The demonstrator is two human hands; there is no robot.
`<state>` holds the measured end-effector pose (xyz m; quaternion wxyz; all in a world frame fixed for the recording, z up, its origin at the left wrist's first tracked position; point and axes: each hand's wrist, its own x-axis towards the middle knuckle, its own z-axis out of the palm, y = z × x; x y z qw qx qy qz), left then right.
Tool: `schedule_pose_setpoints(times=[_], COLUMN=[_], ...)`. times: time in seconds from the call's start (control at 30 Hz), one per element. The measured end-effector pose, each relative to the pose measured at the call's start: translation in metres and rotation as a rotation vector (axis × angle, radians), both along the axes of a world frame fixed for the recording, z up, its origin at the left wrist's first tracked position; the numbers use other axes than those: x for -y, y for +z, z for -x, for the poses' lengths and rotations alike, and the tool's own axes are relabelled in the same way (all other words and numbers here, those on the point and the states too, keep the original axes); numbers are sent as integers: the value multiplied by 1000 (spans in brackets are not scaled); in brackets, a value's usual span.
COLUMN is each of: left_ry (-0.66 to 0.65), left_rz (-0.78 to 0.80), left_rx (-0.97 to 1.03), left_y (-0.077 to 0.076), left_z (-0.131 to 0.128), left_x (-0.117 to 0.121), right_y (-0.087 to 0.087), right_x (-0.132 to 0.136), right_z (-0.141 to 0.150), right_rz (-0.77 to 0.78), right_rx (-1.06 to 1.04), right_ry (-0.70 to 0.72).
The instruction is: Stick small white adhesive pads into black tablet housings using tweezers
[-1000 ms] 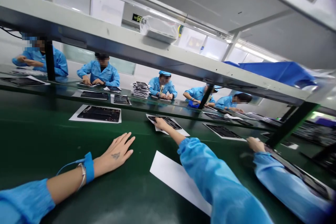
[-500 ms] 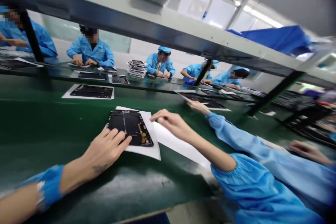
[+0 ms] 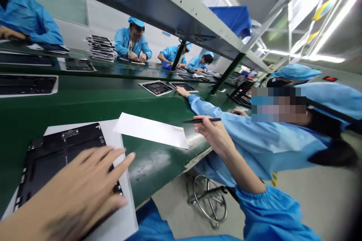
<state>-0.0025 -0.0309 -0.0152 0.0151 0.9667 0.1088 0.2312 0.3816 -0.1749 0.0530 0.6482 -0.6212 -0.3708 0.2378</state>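
Left hand (image 3: 65,196) lies open, fingers (image 3: 113,160) spread on a black tablet panel (image 3: 65,139), long axis running near-far; right hand (image 3: 215,135) clenches a black pen (image 3: 202,120).

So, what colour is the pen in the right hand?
Black, shown best in the head view, where the pen lies between the fingers of the right hand.

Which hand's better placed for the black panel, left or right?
Left, probably: the left hand is over the black panel on its white sheet, while the right hand is farther off, holding a black pen.
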Motion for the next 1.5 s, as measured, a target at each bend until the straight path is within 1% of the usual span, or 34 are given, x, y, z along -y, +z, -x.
schedule_pose_setpoints(times=[0.03, 0.07, 0.1, 0.13, 0.17, 0.2, 0.23, 0.27, 0.33, 0.37, 0.43, 0.5, 0.57, 0.6, 0.7, 0.8, 0.97, 1.03, 1.17, 1.3, 1.5], left_ry=[-81, -162, -207, -238, -276, -297, -313, -331, -366, -386, -420, -452, -477, -488, -533, -576, -617, -625, -626, -662, -682], left_rz=[5, 21, 63, 116, 166, 211, 243, 261, 250, 221, 139, 53, -14, -37, -72, -42, 117, 149, 136, 114, 118], left_rx=[-51, -95, -160, -224, -283, -326, -352, -365, -355, -339, -302, -298, -335, -349, -321, -334, -444, -462, -496, -427, -403], left_y=[13, 23, 28, 30, 27, 23, 16, 10, 2, 2, 8, 18, 24, 24, 20, 20, 35, 39, 40, 37, 35], left_z=[-35, -71, -104, -135, -160, -179, -191, -197, -192, -184, -171, -168, -178, -185, -203, -209, -211, -213, -217, -218, -218], left_x=[-5, -11, -16, -21, -25, -29, -32, -33, -32, -31, -27, -25, -24, -25, -33, -42, -51, -52, -52, -52, -56], right_y=[-2, -5, -8, -11, -15, -18, -22, -24, -28, -29, -30, -31, -33, -34, -38, -39, -39, -37, -33, -30, -32], right_x=[1, 0, -2, -6, -10, -13, -16, -17, -15, -12, -5, 0, 1, 1, -2, -5, -10, -13, -14, -12, -11], right_z=[2, 5, 8, 10, 12, 12, 10, 8, 2, -2, -6, -8, -8, -8, -9, -13, -17, -17, -15, -17, -12], right_rz=[2, -1, -5, -13, -21, -25, -20, -7, 47, 84, 151, 197, 218, 225, 258, 296, 339, 358, 391, 400, 350], right_rx=[-2, 11, 36, 66, 98, 132, 163, 189, 209, 201, 165, 130, 115, 113, 128, 134, 126, 141, 150, 92, 105], right_ry=[6, 10, 12, 9, 0, -11, -19, -24, -11, 5, 43, 80, 102, 109, 128, 132, 110, 120, 136, 111, 73])
